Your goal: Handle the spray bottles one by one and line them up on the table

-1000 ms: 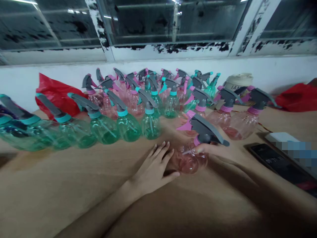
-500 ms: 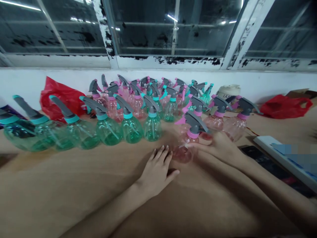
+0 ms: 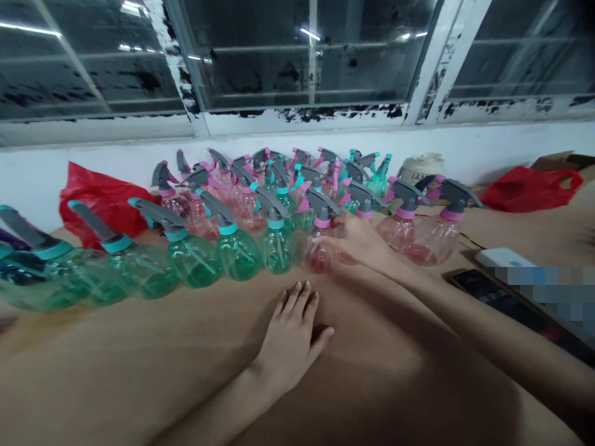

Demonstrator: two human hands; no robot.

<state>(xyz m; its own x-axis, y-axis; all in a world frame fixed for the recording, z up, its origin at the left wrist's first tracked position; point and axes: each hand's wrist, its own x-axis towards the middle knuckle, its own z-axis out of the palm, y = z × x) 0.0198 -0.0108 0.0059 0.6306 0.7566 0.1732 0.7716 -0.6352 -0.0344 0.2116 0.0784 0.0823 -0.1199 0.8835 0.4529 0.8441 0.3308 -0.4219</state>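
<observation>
My right hand point(image 3: 360, 243) reaches forward and is closed round a pink spray bottle point(image 3: 320, 244) with a grey trigger head, which stands at the right end of a front row of green spray bottles point(image 3: 238, 248). My left hand point(image 3: 290, 337) lies flat on the brown table point(image 3: 139, 371), fingers stretched out, holding nothing, a little in front of the row. Behind the front row stand several more pink and green bottles point(image 3: 279, 179).
A red plastic bag point(image 3: 100, 195) lies at the back left, another red bag point(image 3: 530, 189) at the back right. A dark phone point(image 3: 493, 294) and a white box point(image 3: 506, 260) lie at the right. A white tub point(image 3: 422, 167) stands by the wall under the windows.
My right hand carried the pink bottle away from me and to the left, and stood it beside the green row. My left hand stayed flat on the table.
</observation>
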